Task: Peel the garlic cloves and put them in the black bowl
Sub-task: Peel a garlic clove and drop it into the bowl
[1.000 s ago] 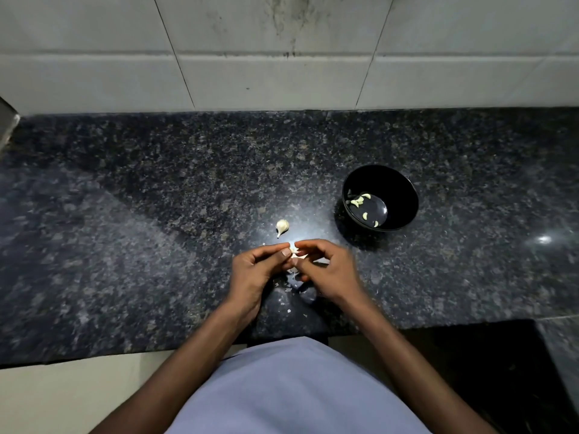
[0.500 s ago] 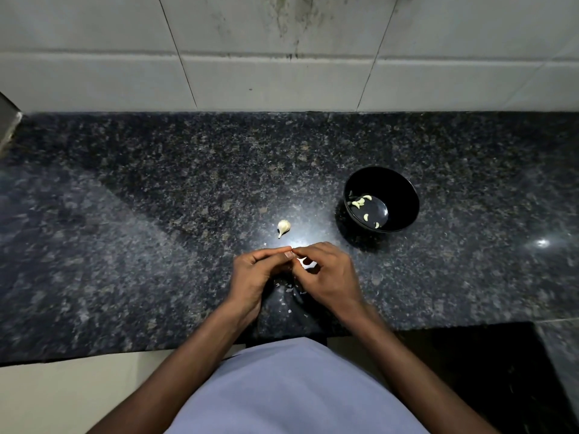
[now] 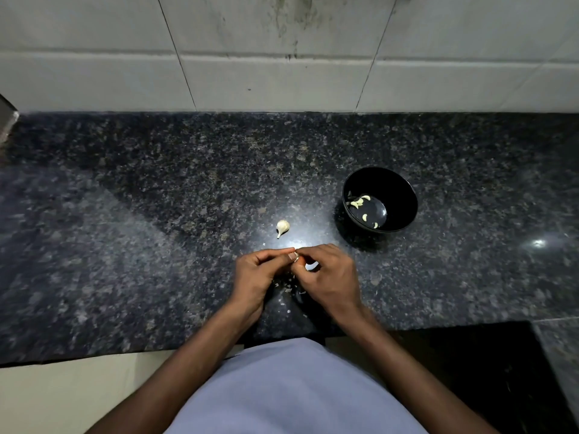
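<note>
Two hands meet over a dark speckled counter, close to its front edge. The left hand and the right hand touch at their fingertips. Both have curled fingers and pinch one small garlic clove between them. Only a tiny pale bit of it shows, because the fingers hide most of it. A white bit of skin peeks out under the right hand's fingers.

Small pale flakes lie on the counter below and between the hands.

Another garlic clove, with its skin on, lies alone on the counter, just behind the hands.

The black bowl sits to the right of that clove, apart from the hands. A few peeled cloves lie at the bottom of it.

A pale tiled wall stands behind the counter
</note>
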